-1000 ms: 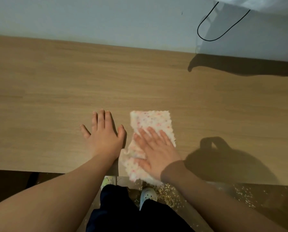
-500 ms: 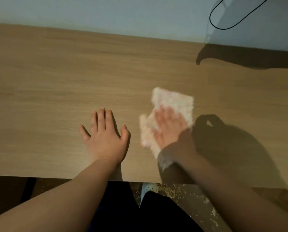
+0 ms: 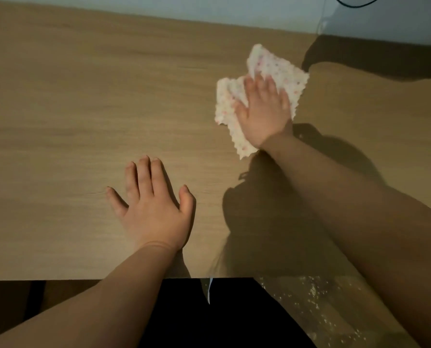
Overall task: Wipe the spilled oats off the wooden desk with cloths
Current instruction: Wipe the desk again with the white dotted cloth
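Item: spotted white cloth (image 3: 280,67), rumpled, lying far right on the wooden desk (image 3: 71,109), near the wall. The right hand (image 3: 264,111) presses it flat with straight fingers and does not clutch it. The left hand (image 3: 154,209) rests flat and spread on bare wood, near centre, well apart from the cloth. Handling, judged: light, soft and limp, so it bunches under a push; best held under a broad palm at its middle, or pinched at a scalloped edge to lift. Oats (image 3: 309,297): pale flecks on the floor past the near edge, right; none discernible on the desktop.
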